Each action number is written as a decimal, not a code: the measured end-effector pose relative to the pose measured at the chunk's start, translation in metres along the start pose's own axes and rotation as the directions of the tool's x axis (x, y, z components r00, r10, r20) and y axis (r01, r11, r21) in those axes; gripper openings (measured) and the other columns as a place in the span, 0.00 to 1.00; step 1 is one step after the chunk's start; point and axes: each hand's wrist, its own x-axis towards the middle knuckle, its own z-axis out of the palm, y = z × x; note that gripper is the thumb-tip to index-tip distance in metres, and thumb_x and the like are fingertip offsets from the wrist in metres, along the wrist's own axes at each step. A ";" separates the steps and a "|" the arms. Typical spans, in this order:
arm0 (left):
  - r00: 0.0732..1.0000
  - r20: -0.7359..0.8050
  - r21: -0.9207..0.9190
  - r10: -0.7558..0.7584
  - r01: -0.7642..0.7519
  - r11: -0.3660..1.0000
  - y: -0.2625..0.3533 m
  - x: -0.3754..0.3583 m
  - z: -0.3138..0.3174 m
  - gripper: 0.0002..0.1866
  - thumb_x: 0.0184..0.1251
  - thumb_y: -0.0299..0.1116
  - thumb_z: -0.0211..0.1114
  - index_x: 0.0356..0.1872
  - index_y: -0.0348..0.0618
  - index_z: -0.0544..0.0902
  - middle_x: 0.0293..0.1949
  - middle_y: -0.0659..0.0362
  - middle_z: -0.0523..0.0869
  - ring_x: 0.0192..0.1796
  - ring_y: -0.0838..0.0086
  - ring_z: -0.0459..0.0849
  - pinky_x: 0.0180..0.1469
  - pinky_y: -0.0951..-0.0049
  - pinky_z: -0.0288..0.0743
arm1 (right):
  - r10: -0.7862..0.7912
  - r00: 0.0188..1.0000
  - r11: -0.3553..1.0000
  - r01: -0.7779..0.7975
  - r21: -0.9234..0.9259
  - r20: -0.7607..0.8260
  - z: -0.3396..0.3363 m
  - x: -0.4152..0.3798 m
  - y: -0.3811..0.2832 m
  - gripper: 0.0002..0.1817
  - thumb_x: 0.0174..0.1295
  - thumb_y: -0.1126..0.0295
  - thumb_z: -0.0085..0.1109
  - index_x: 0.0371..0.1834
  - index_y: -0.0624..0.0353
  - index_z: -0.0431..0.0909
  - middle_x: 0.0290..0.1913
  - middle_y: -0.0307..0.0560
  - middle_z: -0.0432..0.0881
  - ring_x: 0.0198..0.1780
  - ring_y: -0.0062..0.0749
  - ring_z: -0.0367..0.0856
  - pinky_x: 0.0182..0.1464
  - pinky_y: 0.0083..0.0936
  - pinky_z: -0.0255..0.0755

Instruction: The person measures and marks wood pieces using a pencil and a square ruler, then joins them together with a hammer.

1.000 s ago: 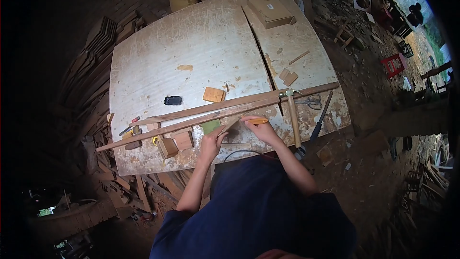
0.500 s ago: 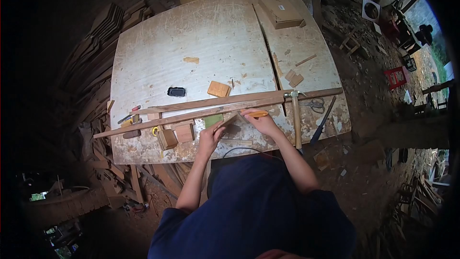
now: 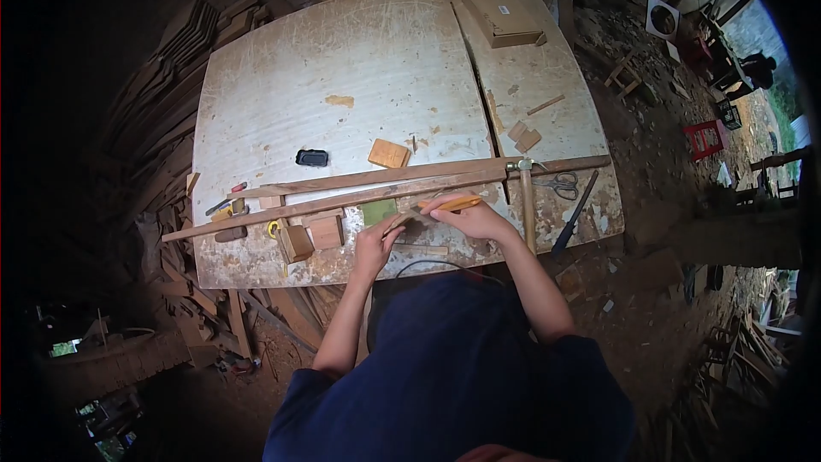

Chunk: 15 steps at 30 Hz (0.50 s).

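Note:
My left hand [image 3: 373,247] is closed around a small wooden piece [image 3: 398,222], held tilted above the near part of the table. My right hand [image 3: 481,221] grips an orange-handled tool [image 3: 464,203]; its working end meets or nearly meets the wood, and its exact kind is too small to tell. A green flat sheet [image 3: 377,210] lies just beyond my left hand. Two long wooden strips [image 3: 368,204] stretch across the table in front of both hands. Left of my left hand sit wooden blocks [image 3: 326,231].
A hammer [image 3: 528,210], scissors [image 3: 562,186] and a dark-handled long tool [image 3: 575,216] lie at the right. Farther off are a black tray [image 3: 312,157], an orange-brown block [image 3: 389,153] and a cardboard box [image 3: 503,19]. A gap [image 3: 484,94] splits the tabletop [image 3: 282,94].
The wooden piece has changed its tilt and shows less of its length. My right hand has shifted slightly with the orange-handled tool. The whole view has moved a little.

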 end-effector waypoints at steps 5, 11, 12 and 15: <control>1.000 0.020 0.044 -0.013 0.012 0.999 0.016 0.004 0.005 0.17 0.71 0.35 0.78 0.56 0.40 0.91 0.48 0.45 0.94 0.46 0.49 0.95 0.47 0.59 0.87 | -0.176 0.984 0.946 0.157 -0.282 -0.041 0.021 0.008 0.014 0.10 0.74 0.69 0.65 0.53 0.54 0.91 0.58 0.47 0.94 0.55 0.38 0.93 0.60 0.32 0.83; 1.000 0.027 0.034 0.005 -0.006 0.999 0.015 -0.005 0.006 0.16 0.71 0.35 0.77 0.55 0.39 0.91 0.49 0.44 0.93 0.48 0.47 0.94 0.48 0.59 0.87 | 0.034 0.996 0.991 -0.045 -0.128 -0.088 0.015 0.020 0.045 0.11 0.74 0.71 0.64 0.54 0.56 0.91 0.59 0.47 0.93 0.58 0.34 0.91 0.62 0.30 0.81; 0.999 0.036 0.069 0.029 -0.031 0.997 0.016 -0.004 0.006 0.16 0.72 0.35 0.76 0.55 0.39 0.91 0.49 0.44 0.93 0.48 0.47 0.94 0.49 0.59 0.87 | 0.073 0.994 0.976 -0.088 -0.198 -0.081 0.014 0.020 0.038 0.11 0.74 0.71 0.64 0.54 0.57 0.91 0.59 0.47 0.93 0.58 0.32 0.90 0.62 0.30 0.81; 0.977 0.143 0.108 -0.158 0.143 0.984 0.003 -0.002 0.002 0.16 0.72 0.33 0.76 0.56 0.39 0.90 0.49 0.44 0.93 0.49 0.46 0.93 0.50 0.59 0.87 | 0.043 0.995 0.991 -0.054 0.119 0.093 0.017 0.012 0.002 0.11 0.76 0.71 0.63 0.54 0.60 0.90 0.56 0.45 0.93 0.57 0.27 0.87 0.62 0.27 0.79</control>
